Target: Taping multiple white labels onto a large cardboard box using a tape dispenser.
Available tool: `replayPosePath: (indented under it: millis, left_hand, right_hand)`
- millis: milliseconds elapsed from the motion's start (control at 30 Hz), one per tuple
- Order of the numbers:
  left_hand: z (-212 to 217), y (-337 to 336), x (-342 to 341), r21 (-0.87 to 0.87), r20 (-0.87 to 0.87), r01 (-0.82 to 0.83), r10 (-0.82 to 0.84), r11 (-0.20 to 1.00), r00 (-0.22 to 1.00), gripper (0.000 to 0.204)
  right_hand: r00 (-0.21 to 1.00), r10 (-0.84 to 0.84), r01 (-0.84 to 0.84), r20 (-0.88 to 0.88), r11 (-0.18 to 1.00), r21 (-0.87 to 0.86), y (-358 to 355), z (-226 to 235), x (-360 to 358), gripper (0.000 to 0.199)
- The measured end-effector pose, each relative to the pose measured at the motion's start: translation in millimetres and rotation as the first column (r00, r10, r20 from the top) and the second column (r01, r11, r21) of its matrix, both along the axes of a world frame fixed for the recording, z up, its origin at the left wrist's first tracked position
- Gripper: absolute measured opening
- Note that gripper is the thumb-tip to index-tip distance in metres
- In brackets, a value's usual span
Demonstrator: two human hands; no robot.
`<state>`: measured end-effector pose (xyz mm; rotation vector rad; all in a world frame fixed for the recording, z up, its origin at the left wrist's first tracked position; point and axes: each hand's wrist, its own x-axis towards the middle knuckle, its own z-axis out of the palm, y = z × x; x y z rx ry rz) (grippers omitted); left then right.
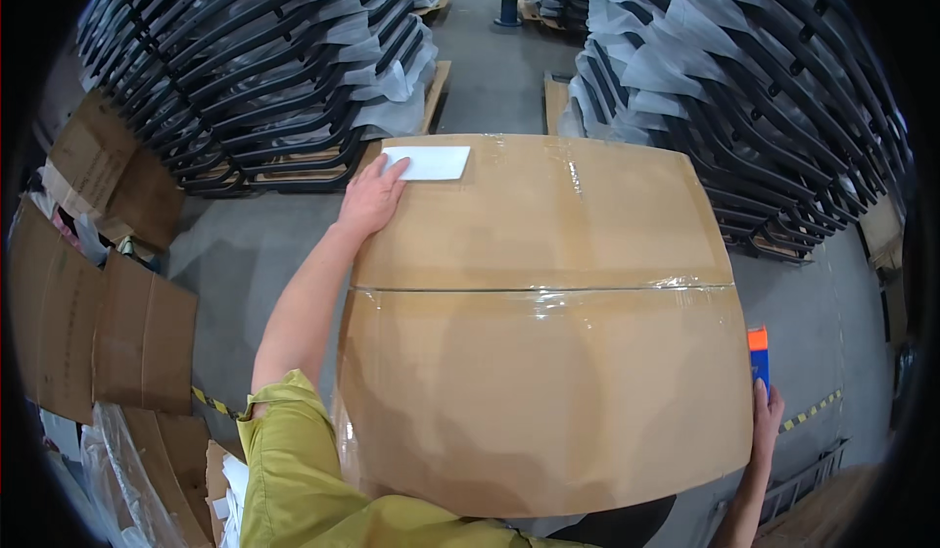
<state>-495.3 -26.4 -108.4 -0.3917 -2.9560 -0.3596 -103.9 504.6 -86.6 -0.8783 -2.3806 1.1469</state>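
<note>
A large brown cardboard carton [548, 381] lies in front of me, a seam across its top with clear tape over parts of it. My left hand [372, 198] rests at its far left corner, fingers extended at the left end of a white rectangular sheet [438, 163]. That sheet lies flat on the carton's far edge. Beside the carton's right side, my right hand [768, 421] is closed round a blue object with an orange end [758, 352]. The carton hides part of this object, and I cannot tell its kind.
Stacks of black curved metal frames with white wrapping stand at far left [264, 78] and far right [754, 88], an aisle between them. A spool [506, 7] stands farther back. Open cardboard boxes [147, 328] and clear plastic film [122, 470] crowd my left. Striped floor tape [811, 411] runs right.
</note>
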Motion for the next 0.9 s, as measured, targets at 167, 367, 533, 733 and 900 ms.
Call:
replayPosePath:
  millis: [167,367,533,733,900]
  left_hand:
    - [12.8,11.3,9.8,-0.138,-0.044,0.046,-0.053,0.989,0.998,0.044]
    - [20.2,35.3,4.5,-0.242,-0.090,-0.037,0.015,0.970,0.996,0.045]
    - [20.8,37.9,-2.8,-0.255,-0.088,-0.071,0.050,0.964,0.995,0.046]
    - [27.9,18.2,25.0,0.006,-0.285,-0.107,0.104,0.994,0.953,0.048]
    - [25.5,-44.7,141.7,0.697,0.097,-0.090,0.031,0.712,0.995,0.052]
  right_hand:
    - [0.988,-0.115,0.106,-0.099,0.990,-0.097,-27.6,-14.0,41.7,0.032]
    - [0.998,-0.049,0.053,0.025,0.979,-0.198,-41.8,-24.0,32.8,0.032]
    - [0.997,-0.078,0.077,-0.001,0.978,-0.192,-42.2,-24.8,40.0,0.032]
    - [0.990,-0.115,0.091,-0.085,0.966,-0.241,-40.0,-20.1,57.6,0.030]
    - [0.980,-0.153,0.126,-0.129,0.972,-0.200,-33.0,-29.3,79.6,0.029]
